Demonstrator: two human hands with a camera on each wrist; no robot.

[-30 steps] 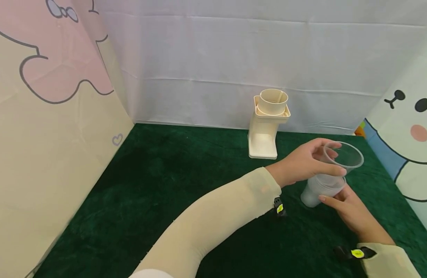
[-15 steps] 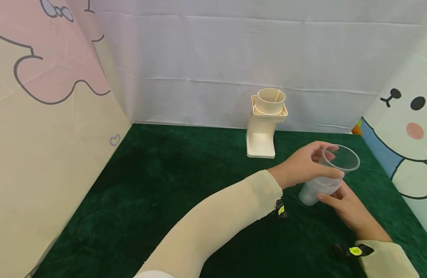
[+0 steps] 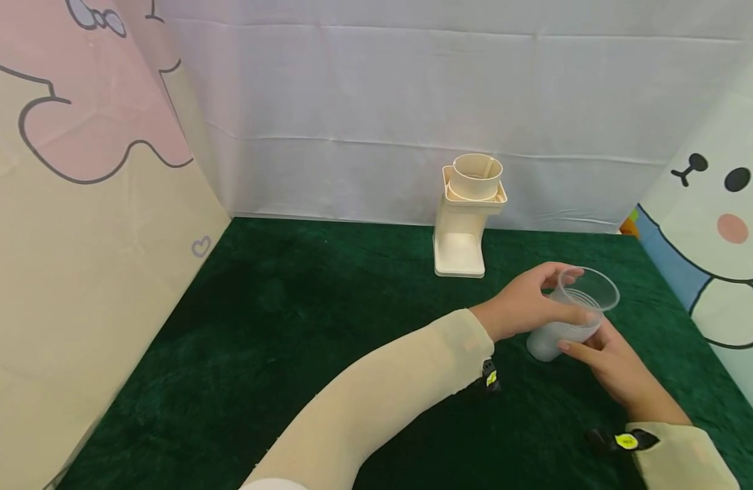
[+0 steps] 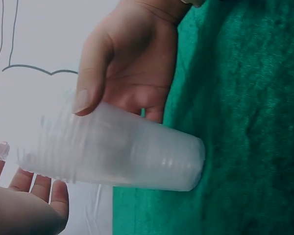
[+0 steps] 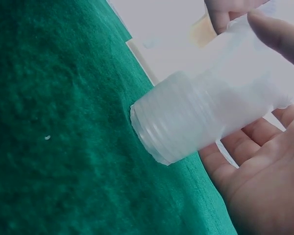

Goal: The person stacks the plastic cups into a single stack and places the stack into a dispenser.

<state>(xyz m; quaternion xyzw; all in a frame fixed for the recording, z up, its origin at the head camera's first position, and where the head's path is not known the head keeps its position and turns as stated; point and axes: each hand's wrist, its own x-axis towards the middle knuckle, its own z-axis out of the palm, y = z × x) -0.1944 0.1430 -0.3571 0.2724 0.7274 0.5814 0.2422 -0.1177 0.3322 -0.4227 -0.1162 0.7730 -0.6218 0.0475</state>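
A stack of clear plastic cups leans slightly at the right of the green cloth, its base at or close to the surface. In the head view my left hand holds the topmost cup near the rim, thumb in front and fingers behind. That cup sits down inside the stack. Lower down, my right hand grips the stack from the right, thumb on the near side. The left wrist view shows the nested cups with several ridged rims close together. The right wrist view shows the ribbed cup bases.
A cream-coloured stand with a round tube on top stands at the back of the green cloth, near the white backdrop. Printed cartoon curtains flank the table at left and right.
My left hand has moved down and slightly left with the top cup, which has sunk deeper into the stack. My right hand has stayed nearly still around the lower cups.
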